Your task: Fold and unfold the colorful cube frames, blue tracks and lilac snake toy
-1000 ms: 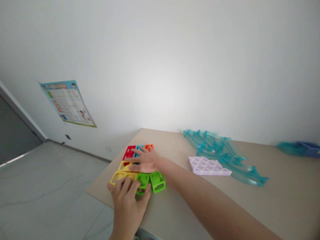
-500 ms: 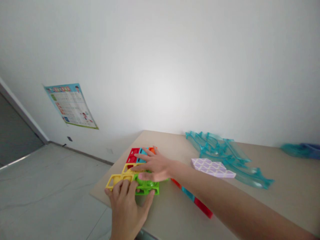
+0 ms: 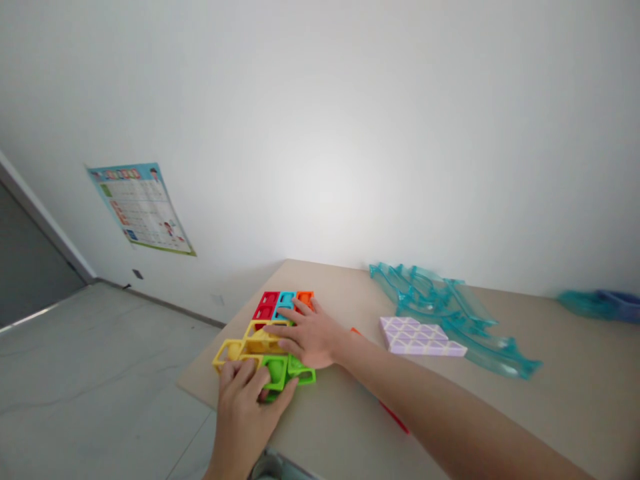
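At the table's left end lies a cluster of plastic frame-like blocks: red (image 3: 266, 306), light blue (image 3: 285, 307), orange (image 3: 305, 300), yellow (image 3: 254, 344) and green (image 3: 275, 371). My left hand (image 3: 246, 401) curls over the near side of the yellow and green blocks, thumb against the green and fingertips partly hidden. My right hand (image 3: 313, 335) lies across the cluster from the right with its fingers spread, touching the yellow and light blue blocks. Its palm covers part of the green ones. A second green block (image 3: 302, 373) sits at an angle beside the first.
Under my right forearm a thin red strip (image 3: 395, 418) shows in part. To the right lie a purple triangle-patterned piece (image 3: 417, 337) and translucent teal track pieces (image 3: 445, 307). A blue object (image 3: 620, 305) is at the far right. The table (image 3: 345, 427) meets the wall behind.
My left hand has shifted slightly left and toward me. The near green block has turned and a gap shows beside it. My right hand has moved a little right, its fingers still spread.
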Demonstrator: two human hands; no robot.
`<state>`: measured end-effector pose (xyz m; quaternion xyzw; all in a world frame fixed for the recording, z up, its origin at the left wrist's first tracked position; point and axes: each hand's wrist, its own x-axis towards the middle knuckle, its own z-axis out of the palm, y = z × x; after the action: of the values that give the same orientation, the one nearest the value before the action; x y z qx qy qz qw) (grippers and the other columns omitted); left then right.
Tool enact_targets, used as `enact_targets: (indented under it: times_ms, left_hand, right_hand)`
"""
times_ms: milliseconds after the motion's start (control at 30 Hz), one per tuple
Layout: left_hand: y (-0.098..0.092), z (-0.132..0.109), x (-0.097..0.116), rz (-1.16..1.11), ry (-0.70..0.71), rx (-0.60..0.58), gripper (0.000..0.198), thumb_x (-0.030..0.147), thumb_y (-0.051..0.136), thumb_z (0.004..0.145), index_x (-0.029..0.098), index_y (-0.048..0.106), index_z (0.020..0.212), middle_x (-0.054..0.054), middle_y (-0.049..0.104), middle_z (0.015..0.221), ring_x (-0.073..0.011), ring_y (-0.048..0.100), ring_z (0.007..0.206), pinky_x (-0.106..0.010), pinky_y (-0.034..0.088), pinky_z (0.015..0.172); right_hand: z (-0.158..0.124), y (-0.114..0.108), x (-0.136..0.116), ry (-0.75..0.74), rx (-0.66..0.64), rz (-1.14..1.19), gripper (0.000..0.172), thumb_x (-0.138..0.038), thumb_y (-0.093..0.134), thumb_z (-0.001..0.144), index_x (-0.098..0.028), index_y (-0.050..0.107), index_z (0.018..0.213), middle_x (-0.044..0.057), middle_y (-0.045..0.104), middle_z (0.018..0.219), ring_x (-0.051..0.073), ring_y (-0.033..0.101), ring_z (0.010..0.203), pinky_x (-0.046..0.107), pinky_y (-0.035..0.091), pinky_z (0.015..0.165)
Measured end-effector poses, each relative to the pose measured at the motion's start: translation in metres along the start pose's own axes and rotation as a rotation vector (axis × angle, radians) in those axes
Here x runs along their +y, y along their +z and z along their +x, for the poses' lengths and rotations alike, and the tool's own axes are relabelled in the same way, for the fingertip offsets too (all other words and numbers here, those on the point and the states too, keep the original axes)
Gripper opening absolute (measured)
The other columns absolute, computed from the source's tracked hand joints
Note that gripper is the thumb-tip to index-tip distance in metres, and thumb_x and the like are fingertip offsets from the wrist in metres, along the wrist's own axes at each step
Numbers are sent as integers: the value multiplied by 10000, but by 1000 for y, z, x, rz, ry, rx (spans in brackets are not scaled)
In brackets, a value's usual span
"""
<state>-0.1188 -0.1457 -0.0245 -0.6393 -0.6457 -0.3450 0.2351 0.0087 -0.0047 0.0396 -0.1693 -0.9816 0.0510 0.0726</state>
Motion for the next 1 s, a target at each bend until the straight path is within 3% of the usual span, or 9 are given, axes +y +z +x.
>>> enact_targets:
  times_ms: [133,267,367,600,767,1000]
  left_hand:
    - [-7,-6,-3,-171,43,-23,350,213,674,769,197,399,552,4,421,599,-173,431,702,-313,414,691]
    - [-12,-7,8,-386,172,-91,320,126,658,714,192,382,567,4,425,630,-169,439,731,-355,432,781]
    - [-13,-4,15,-522,241,-139,311,97,646,666,190,363,578,4,410,627,-171,432,730,-346,429,752]
    - [-17,6,18,-602,189,-307,293,98,632,690,183,365,605,-14,455,668,-182,453,790,-304,413,701]
    - [-17,5,19,-620,187,-292,272,96,597,707,186,363,602,-19,448,673,-186,459,791,-301,423,687]
    - [-11,-22,19,-479,305,-149,223,162,631,722,194,438,614,-23,461,665,-194,463,761,-373,456,776]
  right_hand:
    - [2,3,3,0,21,-26,474,-484,209,988,-394,358,1428,60,365,1497,291,300,1367,605,171,1075]
    - [5,5,3,9,28,-29,471,-465,208,991,-390,354,1433,72,385,1481,312,323,1349,624,194,1055]
    - [7,4,2,17,28,-18,465,-447,215,993,-386,365,1429,73,404,1464,325,331,1340,624,204,1052]
    - [-3,4,4,42,91,25,482,-507,241,983,-379,369,1429,95,413,1439,321,336,1326,631,206,1049]
    - [-11,6,5,-32,36,78,430,-536,243,978,-490,396,1377,18,333,1510,322,292,1367,641,188,1051]
    - [-4,0,1,34,-18,75,432,-539,243,975,-478,436,1357,10,346,1509,332,312,1365,634,205,1050]
